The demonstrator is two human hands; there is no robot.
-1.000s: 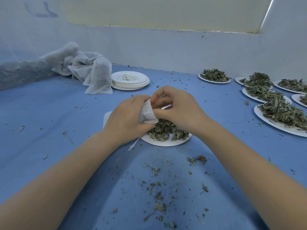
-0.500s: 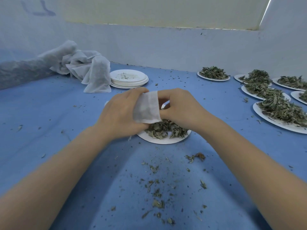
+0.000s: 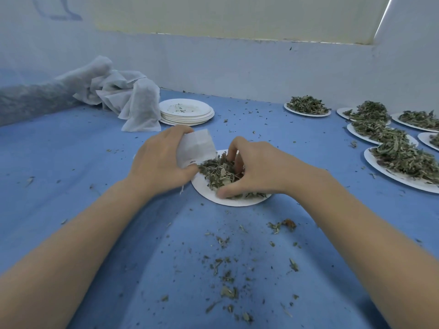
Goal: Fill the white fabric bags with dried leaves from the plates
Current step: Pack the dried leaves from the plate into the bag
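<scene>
A white plate (image 3: 209,193) with a heap of dried leaves (image 3: 218,173) lies in the middle of the blue table. My left hand (image 3: 159,162) grips a small white fabric bag (image 3: 196,148) at the plate's left edge, its mouth turned toward the leaves. My right hand (image 3: 256,172) sits on the heap with its fingers curled into the dried leaves, thumb near the plate's front rim.
A pile of white fabric bags (image 3: 133,100) lies at the back left beside a stack of empty plates (image 3: 187,112). Several plates of leaves (image 3: 401,160) line the right side, one further back (image 3: 307,106). Leaf crumbs (image 3: 228,269) litter the blue cloth in front.
My right hand let go of the bag and dropped onto the leaf heap, curling into it. My left hand keeps the bag and has shifted left, beside the plate.
</scene>
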